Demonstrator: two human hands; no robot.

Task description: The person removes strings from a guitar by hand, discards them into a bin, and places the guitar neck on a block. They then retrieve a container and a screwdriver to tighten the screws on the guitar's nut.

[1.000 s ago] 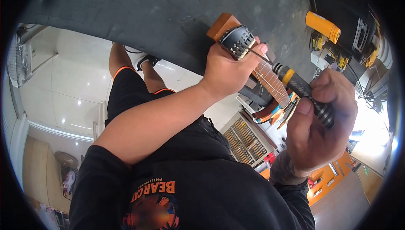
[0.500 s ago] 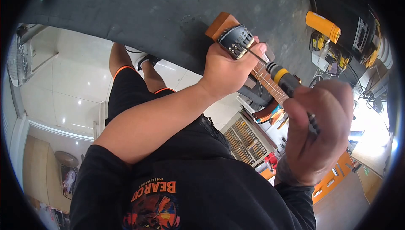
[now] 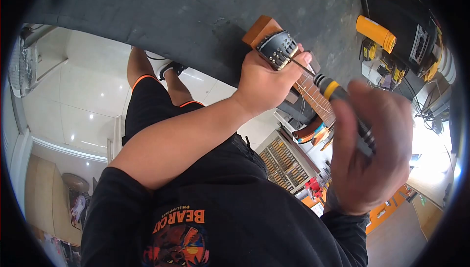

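Observation:
A fretted instrument neck [image 3: 316, 99] runs from a dark, curved head end [image 3: 276, 46] with small metal parts. My left hand [image 3: 264, 83] is wrapped round this end, beside a reddish-brown wooden block [image 3: 262, 31]. Its thumb lies near the screwdriver's thin shaft. The grey screwdriver [image 3: 331, 90], with a yellow band, points its tip at the metal parts; the exact contact is too small to tell. Around its handle is my right hand [image 3: 374, 144], blurred by motion, thumb and forefinger on either side of the handle.
The dark bench top [image 3: 147, 7] spans the upper view. At the right are a yellow-orange cylinder [image 3: 376, 33], a black case [image 3: 404, 27], yellow tools and cables. Below the neck sit a colourful instrument body [image 3: 313, 134] and a rack of small tools [image 3: 286, 162].
My right hand has turned about the handle, its thumb and forefinger now wider apart. The head end, my left hand and the screwdriver have shifted slightly right in view.

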